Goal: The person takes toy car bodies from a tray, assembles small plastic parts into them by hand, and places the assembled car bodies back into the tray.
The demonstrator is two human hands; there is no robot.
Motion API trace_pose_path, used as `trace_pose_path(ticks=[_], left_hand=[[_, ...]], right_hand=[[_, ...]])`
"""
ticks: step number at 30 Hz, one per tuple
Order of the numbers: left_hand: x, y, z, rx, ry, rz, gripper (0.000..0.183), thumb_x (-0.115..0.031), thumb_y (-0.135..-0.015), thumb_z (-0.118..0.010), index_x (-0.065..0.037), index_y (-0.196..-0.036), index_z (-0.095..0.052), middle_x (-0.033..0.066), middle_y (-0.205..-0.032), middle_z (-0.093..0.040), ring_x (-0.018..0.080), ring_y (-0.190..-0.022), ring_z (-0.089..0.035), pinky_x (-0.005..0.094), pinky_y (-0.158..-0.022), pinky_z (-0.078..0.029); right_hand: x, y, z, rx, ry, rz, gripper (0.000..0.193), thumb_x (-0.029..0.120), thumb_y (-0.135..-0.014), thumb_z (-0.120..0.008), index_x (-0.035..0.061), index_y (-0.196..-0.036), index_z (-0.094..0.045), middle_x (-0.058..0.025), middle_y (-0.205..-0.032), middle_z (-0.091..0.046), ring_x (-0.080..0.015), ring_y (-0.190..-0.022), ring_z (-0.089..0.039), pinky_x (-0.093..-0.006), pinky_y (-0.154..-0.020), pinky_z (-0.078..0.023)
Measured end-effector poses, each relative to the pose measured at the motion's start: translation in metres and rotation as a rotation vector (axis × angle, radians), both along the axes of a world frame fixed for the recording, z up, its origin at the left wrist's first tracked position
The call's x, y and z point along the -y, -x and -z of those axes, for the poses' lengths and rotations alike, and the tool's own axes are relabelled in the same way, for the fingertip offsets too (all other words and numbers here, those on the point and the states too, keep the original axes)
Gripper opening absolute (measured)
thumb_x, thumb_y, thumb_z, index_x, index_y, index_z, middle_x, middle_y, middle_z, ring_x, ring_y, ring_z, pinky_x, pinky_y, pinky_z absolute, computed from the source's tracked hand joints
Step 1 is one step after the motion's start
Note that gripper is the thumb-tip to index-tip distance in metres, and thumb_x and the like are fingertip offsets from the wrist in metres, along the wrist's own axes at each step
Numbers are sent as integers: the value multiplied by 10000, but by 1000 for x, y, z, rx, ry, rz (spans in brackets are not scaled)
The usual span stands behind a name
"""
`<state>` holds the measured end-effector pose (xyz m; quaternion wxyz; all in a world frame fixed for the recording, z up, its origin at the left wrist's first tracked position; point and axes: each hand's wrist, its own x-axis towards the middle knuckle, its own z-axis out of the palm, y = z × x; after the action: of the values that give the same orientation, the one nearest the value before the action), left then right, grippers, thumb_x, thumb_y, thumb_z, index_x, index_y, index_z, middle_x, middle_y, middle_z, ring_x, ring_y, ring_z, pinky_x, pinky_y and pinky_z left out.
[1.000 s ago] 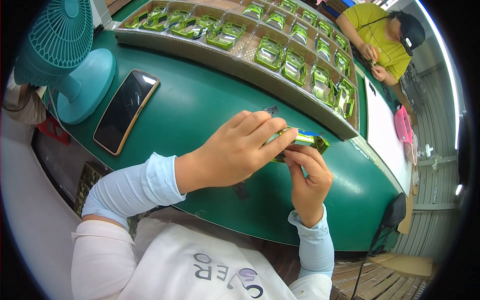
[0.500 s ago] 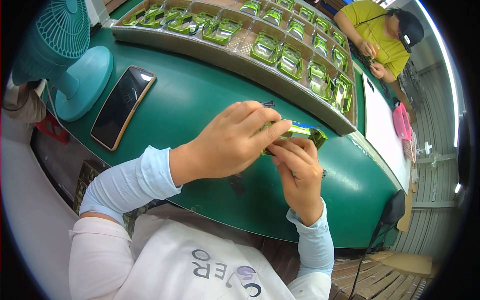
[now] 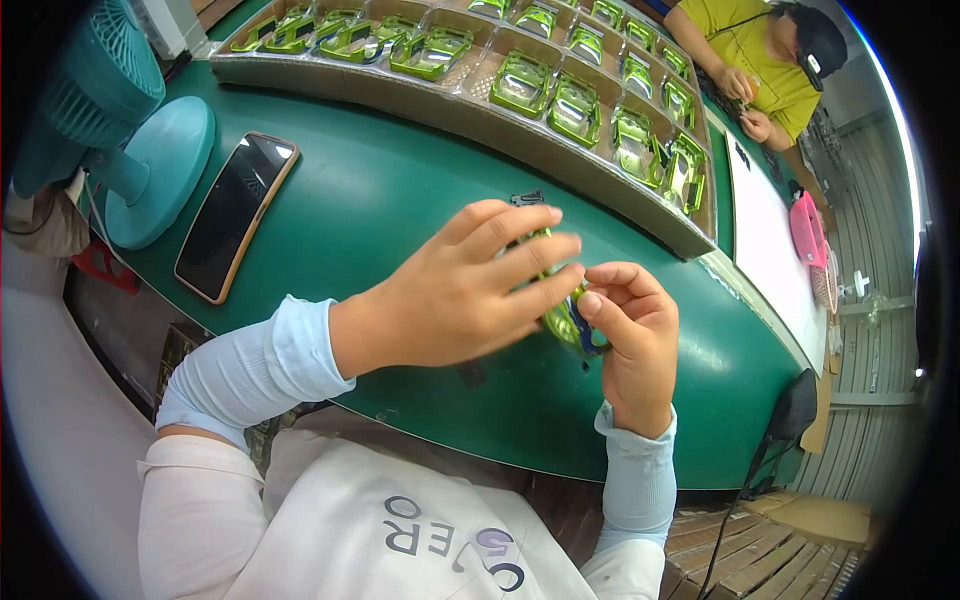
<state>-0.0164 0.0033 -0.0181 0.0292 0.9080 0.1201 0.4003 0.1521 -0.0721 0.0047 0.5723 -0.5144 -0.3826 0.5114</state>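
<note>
Green plastic-looking part [image 3: 568, 325] between two bare hands above a green table [image 3: 400, 185]

Seen from above, a person in a white top and pale blue sleeve covers [image 3: 305, 345] works at the table. The part is near the middle of the view, tilted, with a dark blue patch toward its lower end. The two hands are close together, meeting at the part. The right hand [image 3: 640, 335] pinches its right edge between thumb and forefinger. The left hand [image 3: 470, 285] reaches over its upper left side with fingers spread and slightly bent; the thumb is hidden, so I cannot tell whether this hand grips the part or only rests against it.

Just beyond the left fingertips, a small black piece [image 3: 526, 199] lies on the table. Farther back stands a long cardboard tray [image 3: 600, 175], divided into compartments holding similar bright green frames [image 3: 520, 82]. On the left, a dark-screened phone [image 3: 238, 215] with a tan edge lies face up near a teal fan [image 3: 175, 170] on a round base. At upper right, a co-worker [image 3: 755, 65] in a yellow-green shirt and dark cap holds both hands near each other. Nearer on that side are a white sheet [image 3: 770, 250] and a pink object [image 3: 806, 232].
</note>
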Motion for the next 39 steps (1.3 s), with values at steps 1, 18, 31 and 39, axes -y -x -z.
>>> trace_pose_path(ticks=[1,18,31,39], left_hand=[[1,1,-1,-32,21,29,444,-228,-603,-707,-38,-982,-575,78,-1051,-537,250,-1029,-479,414,-856,-372],[-1,-3,6,112,58,74,293,-15,-581,-663,6,-867,-602,92,-811,-579,242,-752,-577,347,-639,-465],[9,-5,0,31,416,244,93,-21,-666,-608,13,-743,-568,90,-672,-532,249,-647,-549,335,-572,-446],[4,3,-4,-58,424,276,112,3,-632,-613,17,-734,-568,102,-703,-552,255,-658,-556,328,-567,-457]], right_hand=[[2,1,-3,-1,2,0,137,1,-748,-597,-18,-880,-567,-45,-805,-599,-88,-738,-552,-222,-664,-444],[11,7,3,591,-203,-4,143,78,-801,-554,-24,-878,-616,-102,-751,-602,-159,-688,-561,-232,-634,-426],[5,-7,-2,933,-646,-171,221,-56,-604,-669,-6,-812,-613,-110,-721,-569,-230,-640,-556,-287,-548,-449],[3,6,-3,980,-696,-114,213,-38,-588,-678,-17,-782,-594,-111,-696,-558,-242,-588,-540,-295,-502,-436]])
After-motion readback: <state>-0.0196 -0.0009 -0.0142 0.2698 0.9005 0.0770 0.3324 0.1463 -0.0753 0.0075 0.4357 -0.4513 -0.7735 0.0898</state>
